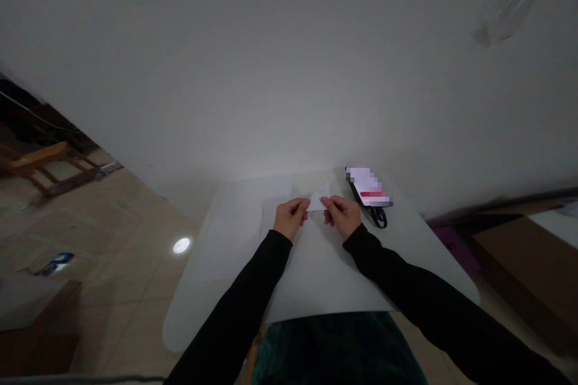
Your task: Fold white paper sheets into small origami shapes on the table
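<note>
A small folded piece of white paper (320, 200), pointed at its top right, is held up just over the white table (316, 289). My left hand (290, 218) pinches its left side between thumb and fingers. On the right side, my right hand (343, 215) grips the same paper, thumb on top and fingers curled beneath. Flat white sheets (235, 222) lie on the left part of the table.
A phone (370, 185) with a lit screen leans at the table's back right, a coiled black cable (379, 217) beside it. The wall (289, 72) stands behind the table. At far left is a wooden chair (43, 159); a brown box (533, 264) is at right.
</note>
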{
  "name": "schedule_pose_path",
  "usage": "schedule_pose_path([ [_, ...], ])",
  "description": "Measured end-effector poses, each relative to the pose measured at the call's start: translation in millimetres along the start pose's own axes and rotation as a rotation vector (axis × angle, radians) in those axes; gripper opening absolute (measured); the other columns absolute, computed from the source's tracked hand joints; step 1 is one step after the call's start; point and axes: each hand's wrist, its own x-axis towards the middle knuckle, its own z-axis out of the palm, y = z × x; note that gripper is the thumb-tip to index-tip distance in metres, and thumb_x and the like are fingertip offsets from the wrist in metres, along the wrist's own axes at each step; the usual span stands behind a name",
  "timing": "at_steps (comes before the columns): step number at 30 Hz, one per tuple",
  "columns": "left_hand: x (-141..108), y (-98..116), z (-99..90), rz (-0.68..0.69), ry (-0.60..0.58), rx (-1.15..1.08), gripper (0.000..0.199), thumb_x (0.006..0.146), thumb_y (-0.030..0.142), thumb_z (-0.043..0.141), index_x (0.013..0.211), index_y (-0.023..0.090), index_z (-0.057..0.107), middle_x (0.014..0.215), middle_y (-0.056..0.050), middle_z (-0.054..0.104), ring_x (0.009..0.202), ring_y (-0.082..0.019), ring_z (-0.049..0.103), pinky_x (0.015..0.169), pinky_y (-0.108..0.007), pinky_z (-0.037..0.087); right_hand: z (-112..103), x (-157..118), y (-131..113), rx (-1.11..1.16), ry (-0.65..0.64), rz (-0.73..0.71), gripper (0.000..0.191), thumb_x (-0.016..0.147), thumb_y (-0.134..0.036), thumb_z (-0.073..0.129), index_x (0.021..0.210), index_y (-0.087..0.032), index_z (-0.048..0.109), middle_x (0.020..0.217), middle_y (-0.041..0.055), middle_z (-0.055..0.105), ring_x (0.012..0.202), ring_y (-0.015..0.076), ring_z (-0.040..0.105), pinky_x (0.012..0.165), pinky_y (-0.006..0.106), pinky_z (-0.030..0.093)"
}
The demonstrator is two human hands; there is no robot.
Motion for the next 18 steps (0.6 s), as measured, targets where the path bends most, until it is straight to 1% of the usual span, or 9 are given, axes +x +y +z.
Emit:
schedule_pose_path([
  [2, 2.5, -3.3, 0.6, -0.01, -0.005, -0.087, 0.036, 0.072, 0.047, 0.061, 0.079, 0.012, 0.064, 0.051, 0.002, 0.056, 0.04, -0.006, 0.046, 0.042, -0.02, 0.037, -0.1, 1.2, 4.0, 0.028, 0.032, -0.009, 0.042, 0.075, -0.056, 0.054, 0.058, -0.018, 0.055, 0.045, -0.0014, 0.052, 0.035, 0.0086, 0.044, 0.035, 0.022, 0.034],
  [4, 3.5, -5.5, 0.9, -0.058, 0.002, -0.167, 0.04, 0.068, 0.046, 0.065, 0.085, 0.01, 0.064, 0.057, -0.002, 0.062, 0.045, -0.01, 0.055, 0.045, -0.022, 0.042, -0.5, 2.9, 8.0, 0.042, 0.043, -0.017, 0.041, 0.075, -0.055, 0.055, 0.058, -0.017, 0.055, 0.046, -0.0014, 0.052, 0.036, 0.0088, 0.045, 0.035, 0.022, 0.034],
  [7, 2.9, -5.7, -1.4, -0.162, 0.003, -0.221, 0.043, 0.064, 0.046, 0.069, 0.086, 0.009, 0.063, 0.061, -0.007, 0.066, 0.051, -0.016, 0.062, 0.05, -0.026, 0.049, -1.5, 5.9, 11.6, 0.03, 0.003, -0.014, 0.041, 0.075, -0.054, 0.056, 0.056, -0.017, 0.055, 0.045, -0.0011, 0.052, 0.035, 0.0085, 0.044, 0.035, 0.022, 0.034],
  [9, 1.7, -4.6, -4.3, -0.195, -0.021, -0.201, 0.043, 0.064, 0.045, 0.069, 0.086, 0.009, 0.063, 0.063, -0.008, 0.067, 0.053, -0.017, 0.064, 0.052, -0.027, 0.05, -2.0, 7.6, 11.8, 0.025, -0.048, 0.006, 0.042, 0.074, -0.054, 0.057, 0.053, -0.017, 0.054, 0.043, -0.0007, 0.052, 0.034, 0.0084, 0.043, 0.035, 0.022, 0.033],
  [12, -0.4, -3.2, -7.6, -0.142, -0.024, -0.074, 0.037, 0.068, 0.046, 0.065, 0.08, 0.011, 0.061, 0.057, -0.005, 0.064, 0.047, -0.013, 0.06, 0.045, -0.022, 0.045, -0.8, 7.3, 10.3, 0.044, -0.108, 0.037, 0.044, 0.071, -0.056, 0.059, 0.051, -0.017, 0.055, 0.042, 0.0, 0.053, 0.034, 0.0084, 0.042, 0.035, 0.023, 0.033],
  [15, -3.0, -2.8, -7.9, -0.042, -0.009, 0.097, 0.036, 0.077, 0.049, 0.054, 0.068, 0.014, 0.058, 0.047, 0.002, 0.055, 0.036, -0.007, 0.048, 0.037, -0.018, 0.034, 2.8, 4.0, 9.9, 0.067, -0.159, 0.047, 0.044, 0.069, -0.056, 0.06, 0.051, -0.016, 0.058, 0.041, 0.0002, 0.053, 0.034, 0.0083, 0.041, 0.035, 0.023, 0.033],
  [17, -3.8, -2.5, -7.4, 0.001, 0.0, 0.182, 0.04, 0.08, 0.049, 0.048, 0.062, 0.015, 0.057, 0.043, 0.005, 0.047, 0.034, -0.006, 0.041, 0.037, -0.018, 0.031, 5.3, 1.6, 10.5, 0.08, -0.197, 0.06, 0.044, 0.069, -0.056, 0.061, 0.053, -0.015, 0.06, 0.041, 0.0004, 0.054, 0.033, 0.0081, 0.041, 0.035, 0.023, 0.033],
  [18, -3.7, -2.4, -7.4, 0.021, 0.007, 0.211, 0.04, 0.08, 0.049, 0.047, 0.061, 0.015, 0.057, 0.042, 0.005, 0.045, 0.035, -0.006, 0.04, 0.038, -0.018, 0.031, 6.3, 0.9, 10.8, 0.089, -0.217, 0.071, 0.044, 0.069, -0.056, 0.062, 0.053, -0.015, 0.061, 0.041, 0.0005, 0.054, 0.033, 0.0079, 0.041, 0.035, 0.022, 0.033],
])
